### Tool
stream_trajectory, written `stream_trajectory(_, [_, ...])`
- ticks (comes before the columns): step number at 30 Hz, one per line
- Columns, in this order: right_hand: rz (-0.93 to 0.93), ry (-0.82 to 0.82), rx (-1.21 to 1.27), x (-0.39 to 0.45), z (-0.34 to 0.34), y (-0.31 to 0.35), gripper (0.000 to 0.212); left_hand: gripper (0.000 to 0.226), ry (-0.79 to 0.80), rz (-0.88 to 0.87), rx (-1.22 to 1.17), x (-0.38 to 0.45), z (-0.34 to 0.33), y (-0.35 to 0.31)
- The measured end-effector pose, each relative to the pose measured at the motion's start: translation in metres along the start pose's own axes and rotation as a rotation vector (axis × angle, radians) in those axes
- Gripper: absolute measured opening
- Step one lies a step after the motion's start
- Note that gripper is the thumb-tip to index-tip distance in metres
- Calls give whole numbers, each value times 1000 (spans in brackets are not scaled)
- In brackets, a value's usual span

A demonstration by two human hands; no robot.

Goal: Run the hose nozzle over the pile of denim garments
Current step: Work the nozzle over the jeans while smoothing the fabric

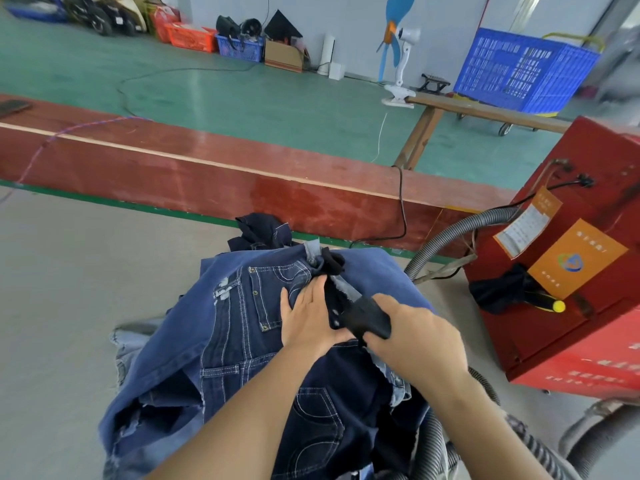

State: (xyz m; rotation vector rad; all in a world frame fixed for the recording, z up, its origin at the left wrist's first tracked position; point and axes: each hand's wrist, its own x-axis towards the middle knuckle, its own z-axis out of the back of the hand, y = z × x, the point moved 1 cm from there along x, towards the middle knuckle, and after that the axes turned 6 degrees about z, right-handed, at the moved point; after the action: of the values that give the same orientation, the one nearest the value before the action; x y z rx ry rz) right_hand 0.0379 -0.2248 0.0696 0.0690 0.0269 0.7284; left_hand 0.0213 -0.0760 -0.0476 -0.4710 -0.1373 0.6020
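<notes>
- Right hand (pixel 415 337) had its fingers wrapped around the black nozzle (pixel 367 318), aiming it at the cloth.
- Left hand (pixel 308 317) lay flat, fingers straight, likely pinning the denim for the pass.
- Denim pile (pixel 242 341) sat at lower centre on the desk (pixel 69 271).
- Hose (pixel 446 237) ran to the red machine (pixel 568 289) at right.

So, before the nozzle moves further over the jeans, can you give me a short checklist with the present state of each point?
1. Nozzle held firmly: ok. The right hand grips the black nozzle.
2. Nozzle on the fabric: ok. Its tip lies on the denim pile.
3. Fabric held flat: ok. The left hand presses the top garment with straight fingers.
4. Left fingers out of the nozzle's path: not ok. They lie right beside the tip.
5. Hose free of kinks: cannot tell. The grey hose leaves the red machine, then is partly hidden.
6. Machine running: cannot tell.
</notes>
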Motion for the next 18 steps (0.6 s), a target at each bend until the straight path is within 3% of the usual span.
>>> stream_trajectory(9, [6,-56,-111,32,-25,17,39,111,-11,-14,-42,5,-3,3])
stream_trajectory(13, [20,-52,-26,43,-25,23,45,112,-10,-26,-68,5,-2,5])
stream_trajectory(18, [-5,-221,48,36,3,6,51,126,27,-15,-65,5,0,5])
